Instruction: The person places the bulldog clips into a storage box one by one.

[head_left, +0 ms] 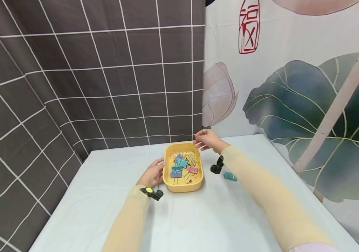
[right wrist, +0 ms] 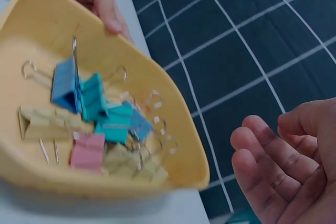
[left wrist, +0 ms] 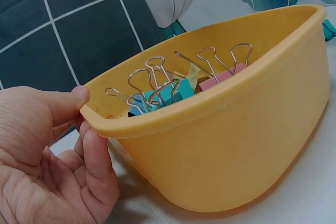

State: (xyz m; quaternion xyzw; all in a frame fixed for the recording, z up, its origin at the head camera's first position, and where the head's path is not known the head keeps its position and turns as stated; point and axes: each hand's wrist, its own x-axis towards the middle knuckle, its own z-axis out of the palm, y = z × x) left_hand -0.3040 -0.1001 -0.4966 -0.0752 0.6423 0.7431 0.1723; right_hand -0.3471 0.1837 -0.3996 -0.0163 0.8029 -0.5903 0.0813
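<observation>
A yellow plastic basket (head_left: 184,188) on the table holds several binder clips in blue, teal, yellow and pink, their wire handles sticking up. My left hand (head_left: 152,173) pinches its left rim, the thumb over the edge and the fingers beneath, as the left wrist view shows. Just off the far right corner of the basket, my right hand (head_left: 210,140) hovers with loosely bent fingers and nothing in them. In the right wrist view a pink clip (right wrist: 88,151) and a blue clip (right wrist: 65,85) lie among the others.
One teal binder clip (head_left: 230,176) lies on the white tabletop (head_left: 198,224) beneath my right forearm, outside the basket. Behind the table hangs a dark gridded cloth (head_left: 119,80), and at the right a white cloth (head_left: 223,35) printed with lotus leaves.
</observation>
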